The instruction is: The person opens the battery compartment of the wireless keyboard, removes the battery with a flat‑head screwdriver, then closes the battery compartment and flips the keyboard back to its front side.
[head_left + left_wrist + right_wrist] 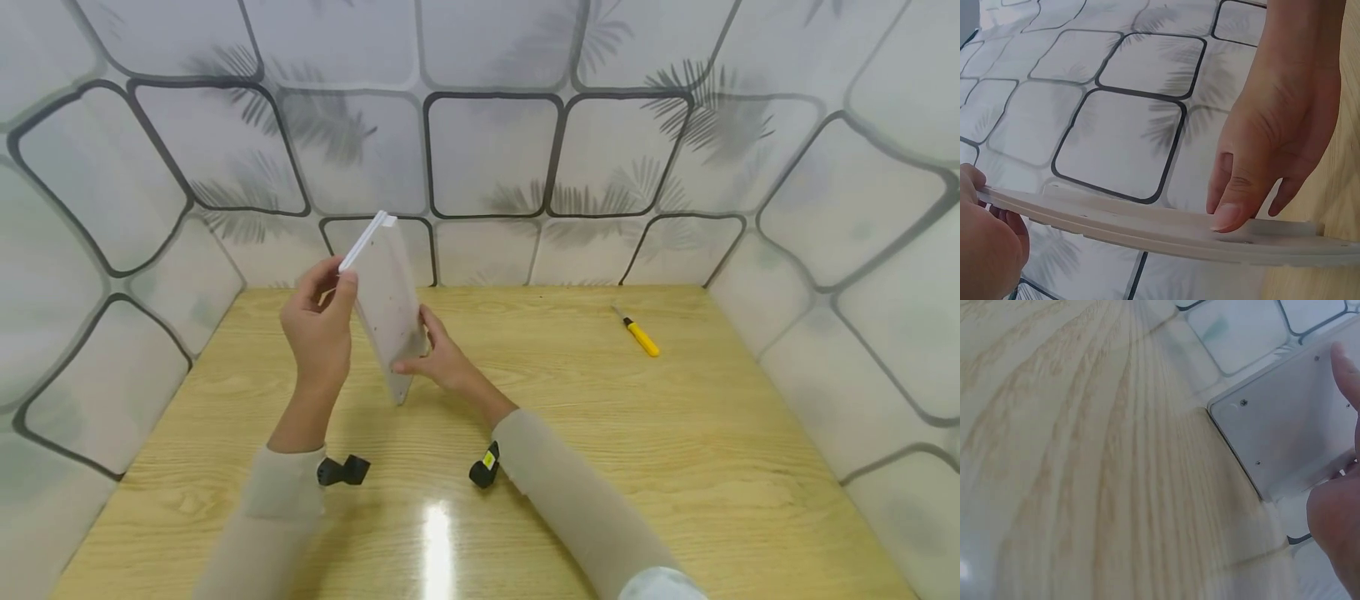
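Note:
A flat white case [386, 308], with small screws dotted over one face, stands tilted on edge above the table. My left hand [318, 321] pinches its upper near corner between thumb and fingers. Lower down, my right hand [446, 358] grips the side, its thumb lying on the screwed face and its fingers behind. In the left wrist view the long thin edge of the case [1166, 234] spans between both hands. The right wrist view shows its lower end [1285, 425] right at the tabletop. The face turned away is mostly hidden.
A screwdriver with a yellow handle [642, 339] lies toward the back right of the wooden table [675, 467]. Patterned panels [487, 158] rise behind and on both sides. Small black devices [343, 471] sit at the sleeve cuffs.

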A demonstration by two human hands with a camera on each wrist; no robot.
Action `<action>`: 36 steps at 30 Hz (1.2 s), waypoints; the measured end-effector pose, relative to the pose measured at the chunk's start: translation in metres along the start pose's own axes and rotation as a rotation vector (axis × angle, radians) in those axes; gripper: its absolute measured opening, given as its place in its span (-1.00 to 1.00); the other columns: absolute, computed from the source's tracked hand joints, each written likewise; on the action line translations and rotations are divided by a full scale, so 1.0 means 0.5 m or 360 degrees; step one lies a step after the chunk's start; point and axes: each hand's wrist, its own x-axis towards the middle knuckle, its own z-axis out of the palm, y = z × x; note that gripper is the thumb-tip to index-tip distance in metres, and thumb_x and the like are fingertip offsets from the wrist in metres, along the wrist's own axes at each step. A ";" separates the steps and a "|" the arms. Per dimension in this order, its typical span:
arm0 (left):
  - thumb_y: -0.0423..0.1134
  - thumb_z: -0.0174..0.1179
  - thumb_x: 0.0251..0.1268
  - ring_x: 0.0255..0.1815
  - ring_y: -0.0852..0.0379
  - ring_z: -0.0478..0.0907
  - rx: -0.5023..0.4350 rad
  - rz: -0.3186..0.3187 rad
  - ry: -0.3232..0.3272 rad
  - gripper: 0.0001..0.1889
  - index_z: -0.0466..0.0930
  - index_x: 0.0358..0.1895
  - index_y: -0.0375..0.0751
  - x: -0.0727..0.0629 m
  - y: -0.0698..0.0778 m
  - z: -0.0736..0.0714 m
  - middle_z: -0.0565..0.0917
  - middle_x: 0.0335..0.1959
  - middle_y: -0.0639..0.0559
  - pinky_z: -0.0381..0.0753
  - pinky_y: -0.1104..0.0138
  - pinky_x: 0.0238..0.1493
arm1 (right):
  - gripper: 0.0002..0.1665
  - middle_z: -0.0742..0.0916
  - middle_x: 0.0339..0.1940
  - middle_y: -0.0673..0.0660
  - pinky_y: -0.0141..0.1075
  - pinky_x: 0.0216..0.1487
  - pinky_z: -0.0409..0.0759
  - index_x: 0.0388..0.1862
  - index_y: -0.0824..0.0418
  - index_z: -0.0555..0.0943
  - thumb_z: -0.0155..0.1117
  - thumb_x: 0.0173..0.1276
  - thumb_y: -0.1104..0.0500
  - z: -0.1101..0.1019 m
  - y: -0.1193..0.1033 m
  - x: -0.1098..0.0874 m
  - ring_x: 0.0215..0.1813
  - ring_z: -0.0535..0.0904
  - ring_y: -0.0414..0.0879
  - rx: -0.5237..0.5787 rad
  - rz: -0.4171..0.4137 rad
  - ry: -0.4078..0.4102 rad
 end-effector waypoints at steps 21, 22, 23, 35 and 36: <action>-0.41 0.32 0.30 -0.21 0.13 0.60 -0.0132 -0.0059 0.0143 -0.84 0.73 -0.08 -0.32 0.037 -0.007 -0.066 0.72 -0.22 -0.02 0.62 0.46 -0.18 | 0.60 -0.17 0.69 0.02 0.15 0.54 0.08 0.67 -0.16 -0.37 0.67 0.02 0.14 0.063 0.011 0.025 0.64 -0.07 0.10 -0.0172 -0.0001 0.0088; -0.42 0.33 0.29 -0.21 0.13 0.60 -0.0159 -0.0069 0.0154 -0.83 0.73 -0.08 -0.33 0.038 -0.006 -0.069 0.72 -0.22 -0.03 0.63 0.46 -0.16 | 0.61 -0.17 0.69 0.03 0.16 0.54 0.09 0.67 -0.17 -0.37 0.68 0.01 0.13 0.065 0.011 0.026 0.64 -0.06 0.11 -0.0195 0.0003 0.0096; -0.43 0.32 0.29 -0.21 0.13 0.60 -0.0177 -0.0071 0.0159 -0.83 0.72 -0.08 -0.34 0.039 -0.006 -0.071 0.71 -0.21 -0.04 0.63 0.46 -0.15 | 0.61 -0.16 0.69 0.03 0.16 0.54 0.10 0.67 -0.17 -0.36 0.68 0.01 0.12 0.067 0.010 0.026 0.64 -0.06 0.12 -0.0220 0.0010 0.0103; -0.54 0.26 0.27 -0.23 0.08 0.62 -0.0319 -0.0166 0.0198 -0.84 0.69 -0.10 -0.44 0.045 -0.011 -0.088 0.68 -0.23 -0.13 0.70 0.39 -0.14 | 0.60 -0.12 0.70 0.12 0.24 0.48 0.18 0.69 -0.03 -0.27 0.71 -0.05 0.01 0.048 -0.009 0.020 0.64 -0.06 0.15 -0.0447 0.0044 0.0110; -0.54 0.26 0.27 -0.23 0.08 0.62 -0.0324 -0.0185 0.0199 -0.84 0.69 -0.10 -0.44 0.044 -0.012 -0.091 0.68 -0.23 -0.14 0.71 0.38 -0.13 | 0.60 -0.12 0.69 0.13 0.24 0.48 0.19 0.69 -0.02 -0.27 0.71 -0.05 0.01 0.043 -0.010 0.017 0.64 -0.06 0.15 -0.0467 0.0047 0.0101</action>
